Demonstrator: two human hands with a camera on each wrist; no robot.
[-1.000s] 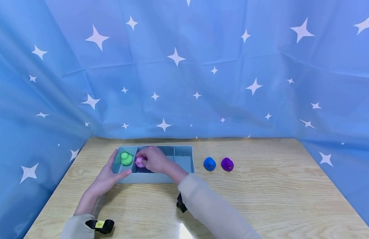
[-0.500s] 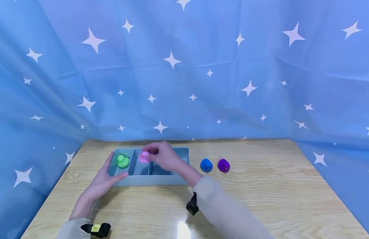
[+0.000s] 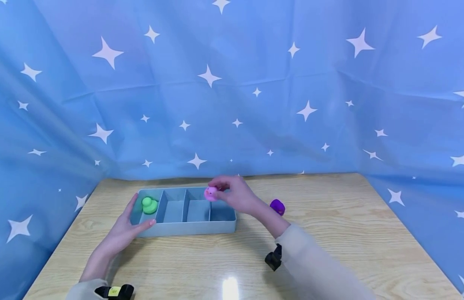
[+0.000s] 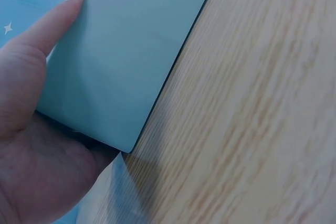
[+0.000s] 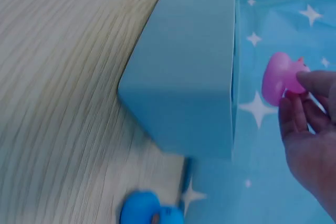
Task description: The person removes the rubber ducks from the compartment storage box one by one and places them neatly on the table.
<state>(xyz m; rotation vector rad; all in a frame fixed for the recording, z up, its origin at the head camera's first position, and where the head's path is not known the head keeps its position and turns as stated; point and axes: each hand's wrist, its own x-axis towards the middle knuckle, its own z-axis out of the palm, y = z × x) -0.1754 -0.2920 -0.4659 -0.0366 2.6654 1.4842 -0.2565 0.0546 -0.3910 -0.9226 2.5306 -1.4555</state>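
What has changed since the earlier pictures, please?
The right hand has lifted the pink duck out of the box's second compartment from the left and carried it rightward, above its right part. The arm now hides the blue duck in the head view. The left hand still holds the box's left end; the green duck stays in the leftmost compartment, the purple duck on the table.

Pink duck (image 3: 210,193) held above blue-grey box (image 3: 190,229)

The duck, small, rounded and orange-beaked, is pinched between the thumb and fingers of the right hand (image 3: 237,195); it is kept upright and apart from the box, its beak turned toward the side of the left hand (image 3: 121,231); the box, long and open-topped, is laid flat and divided into four compartments; one end is touched by the left hand, while the other is found below the right.
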